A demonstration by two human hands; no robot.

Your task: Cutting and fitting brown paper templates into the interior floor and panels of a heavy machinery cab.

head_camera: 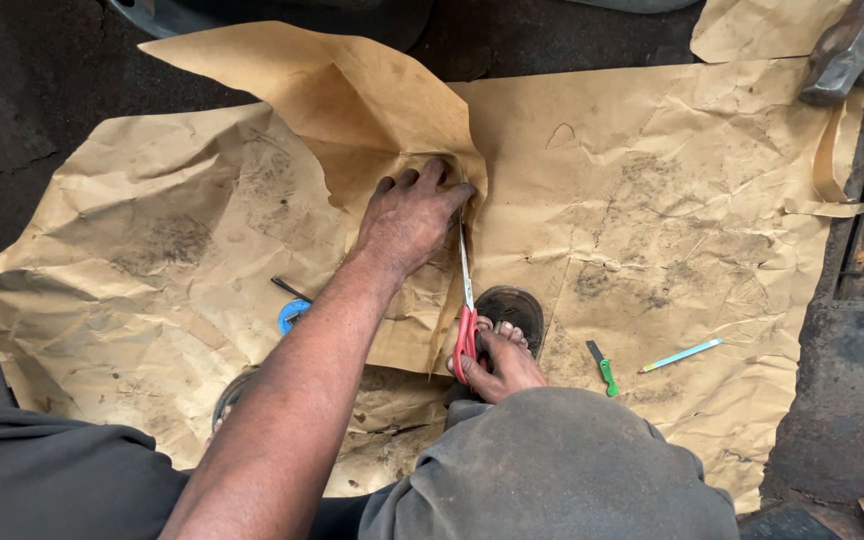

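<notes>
Scissors cutting brown paper on the floor.
The left hand (407, 220) lies flat, fingers spread, pressing the paper (642, 200); the right hand (502, 365) grips the red scissors (466, 310), blades up in the cut. A knife (602, 367) and pencil (680, 354) lie nearby.

Right of the scissors (465, 300) the paper (652, 200) lies bare up to the far edge, with only a small cutter (603, 367) and pencil (680, 355) near the knee. On the left, the forearm and left hand (409, 220) bar the way; the raised flap (332, 90) blocks beyond.
</notes>
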